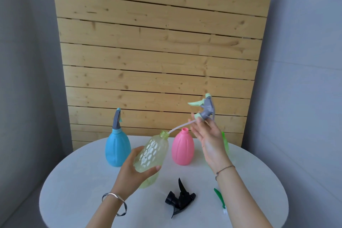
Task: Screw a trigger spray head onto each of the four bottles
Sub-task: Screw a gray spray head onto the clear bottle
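My left hand (134, 169) grips a translucent pale green bottle (153, 152), tilted with its open neck toward the upper right. My right hand (211, 140) pinches a grey and light green trigger spray head (206, 108) held above and to the right of that neck. The head's white dip tube (180, 127) reaches down to the bottle mouth. A blue bottle (117, 149) with a grey spray head on it stands at the back left. A pink bottle (182, 148) stands open-necked in the middle. A green bottle (225, 142) is mostly hidden behind my right hand.
A black trigger spray head (180, 199) lies on the round white table (77, 190) near the front. A green spray head (220, 199) lies beside my right forearm. A wooden slat panel (159, 52) stands behind the table, between grey walls.
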Available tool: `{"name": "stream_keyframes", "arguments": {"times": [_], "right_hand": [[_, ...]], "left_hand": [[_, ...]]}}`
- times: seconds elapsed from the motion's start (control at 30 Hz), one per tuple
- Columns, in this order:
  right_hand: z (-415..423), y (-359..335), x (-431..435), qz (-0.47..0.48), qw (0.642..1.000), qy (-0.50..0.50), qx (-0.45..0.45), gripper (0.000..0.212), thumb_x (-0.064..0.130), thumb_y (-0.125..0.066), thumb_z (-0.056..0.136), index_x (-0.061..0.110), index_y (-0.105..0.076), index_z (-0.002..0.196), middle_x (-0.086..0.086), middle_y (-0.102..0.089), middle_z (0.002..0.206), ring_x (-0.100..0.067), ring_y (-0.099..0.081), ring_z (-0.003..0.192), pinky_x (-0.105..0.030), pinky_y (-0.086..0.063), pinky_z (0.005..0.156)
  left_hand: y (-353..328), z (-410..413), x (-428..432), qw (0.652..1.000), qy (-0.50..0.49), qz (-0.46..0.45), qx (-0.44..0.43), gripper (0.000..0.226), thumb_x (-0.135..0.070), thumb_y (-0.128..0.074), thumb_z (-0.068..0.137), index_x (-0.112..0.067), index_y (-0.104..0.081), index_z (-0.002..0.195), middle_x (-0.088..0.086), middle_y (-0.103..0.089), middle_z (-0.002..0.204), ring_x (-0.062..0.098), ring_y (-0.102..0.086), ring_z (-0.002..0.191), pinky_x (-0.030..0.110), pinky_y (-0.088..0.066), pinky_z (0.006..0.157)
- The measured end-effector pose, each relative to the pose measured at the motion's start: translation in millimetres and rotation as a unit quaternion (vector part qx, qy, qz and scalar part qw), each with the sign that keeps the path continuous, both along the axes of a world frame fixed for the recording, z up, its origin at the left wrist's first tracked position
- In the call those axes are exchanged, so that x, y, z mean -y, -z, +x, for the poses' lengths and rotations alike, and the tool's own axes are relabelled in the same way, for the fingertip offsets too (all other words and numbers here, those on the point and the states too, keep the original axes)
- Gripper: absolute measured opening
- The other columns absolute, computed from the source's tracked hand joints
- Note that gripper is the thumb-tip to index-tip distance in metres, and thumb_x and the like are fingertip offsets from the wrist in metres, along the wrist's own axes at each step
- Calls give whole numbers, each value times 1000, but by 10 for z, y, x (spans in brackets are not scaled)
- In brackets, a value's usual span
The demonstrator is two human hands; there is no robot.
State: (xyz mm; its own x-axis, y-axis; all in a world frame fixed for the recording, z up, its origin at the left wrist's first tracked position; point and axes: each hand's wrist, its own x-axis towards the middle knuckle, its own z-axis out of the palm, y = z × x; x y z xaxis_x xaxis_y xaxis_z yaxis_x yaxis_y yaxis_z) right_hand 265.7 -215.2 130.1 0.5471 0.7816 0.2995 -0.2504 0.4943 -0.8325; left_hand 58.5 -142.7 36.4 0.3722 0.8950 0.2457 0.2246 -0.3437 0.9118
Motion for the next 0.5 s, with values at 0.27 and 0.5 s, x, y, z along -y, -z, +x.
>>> {"name": "stream_keyframes", "arguments": {"times": [0.27, 0.5], "right_hand": [[-238, 192, -74, -81, 982, -55, 164, 30, 8, -61, 89, -11, -53, 110, -12, -61, 125, 7, -65, 100, -9, -48, 86], [-194, 174, -9, -126, 952, -62, 273, 3, 12, -60, 90, 14, -61, 93, 11, -64, 93, 16, -60, 85, -3, -42, 77]], "left_hand": [[-80, 76, 102, 999, 37, 8, 12, 66, -41, -85, 61, -44, -48, 117, -23, -58, 113, -11, -54, 101, 11, -43, 75], [-89, 27, 80, 999, 49, -10, 2, 75, -44, -83, 63, -39, -46, 129, -16, -57, 121, 4, -54, 110, 19, -44, 84]]}}
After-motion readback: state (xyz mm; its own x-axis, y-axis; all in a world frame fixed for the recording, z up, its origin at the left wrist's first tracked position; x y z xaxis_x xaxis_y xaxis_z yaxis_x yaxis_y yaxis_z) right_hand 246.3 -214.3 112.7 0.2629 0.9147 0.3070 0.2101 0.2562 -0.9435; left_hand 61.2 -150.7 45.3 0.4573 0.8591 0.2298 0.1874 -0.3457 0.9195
